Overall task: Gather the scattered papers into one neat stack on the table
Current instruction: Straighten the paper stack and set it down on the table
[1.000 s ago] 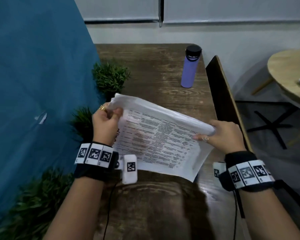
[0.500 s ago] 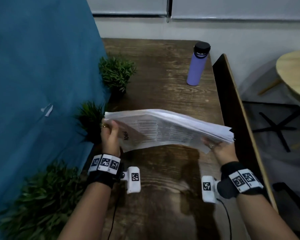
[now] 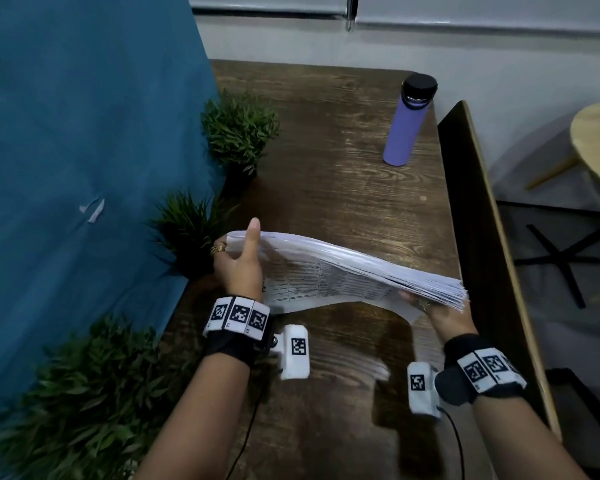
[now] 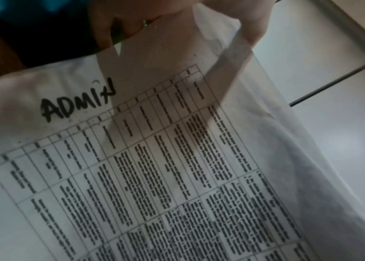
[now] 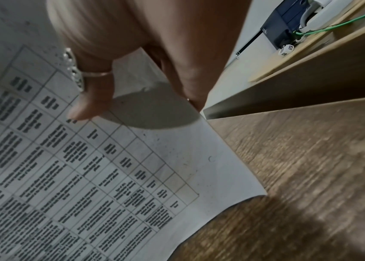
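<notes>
Both hands pinch papers (image 3: 343, 268) above table (image 3: 343, 188); left-wrist view shows "ADMIN".

Left hand (image 3: 238, 268) grips (thumb up); right hand (image 3: 440, 315) seemingly holds from beneath.

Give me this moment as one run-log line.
papers: one stack, held above table | left hand: grips left end | right hand: supports right end | step: not yet set down

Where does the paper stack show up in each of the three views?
Head: paper stack at centre, held above the table between both hands.
Left wrist: fills most of the frame, "ADMIN" handwritten at upper left.
Right wrist: lower left, corner over the table.
Shared landmark: the printed grid.
</notes>
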Tool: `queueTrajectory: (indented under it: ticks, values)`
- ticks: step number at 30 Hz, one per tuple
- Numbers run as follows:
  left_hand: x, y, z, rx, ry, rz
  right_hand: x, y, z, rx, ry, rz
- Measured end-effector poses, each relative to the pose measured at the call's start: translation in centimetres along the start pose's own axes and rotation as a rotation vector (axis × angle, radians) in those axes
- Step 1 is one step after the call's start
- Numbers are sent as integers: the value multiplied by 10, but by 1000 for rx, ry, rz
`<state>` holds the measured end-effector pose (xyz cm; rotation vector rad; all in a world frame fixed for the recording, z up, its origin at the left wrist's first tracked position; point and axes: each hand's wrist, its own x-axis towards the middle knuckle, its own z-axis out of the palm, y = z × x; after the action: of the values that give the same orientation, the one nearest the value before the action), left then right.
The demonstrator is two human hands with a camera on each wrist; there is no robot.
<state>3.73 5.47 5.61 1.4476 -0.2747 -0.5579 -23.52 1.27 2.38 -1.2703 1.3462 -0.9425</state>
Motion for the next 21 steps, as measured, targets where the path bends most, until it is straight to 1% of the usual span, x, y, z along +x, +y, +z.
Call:
queueTrajectory:
  ticks: [6, 11, 15, 19, 21]
  values:
    - [6, -9, -4, 97, 27, 108, 0, -1, -2, 73, -33, -6]
    - [6, -8, -11, 123, 17, 176, 4, -3, -7, 51, -54, -13]
    - [4, -10, -10, 120, -74, 175, 3, -5, -7, 65, -46, 8]
    - [2, -13, -13, 124, -85, 209, 2, -4, -7, 76, -72, -2]
    - [0, -13, -14, 119, -80, 201, 2, -5, -8, 77, -84, -1]
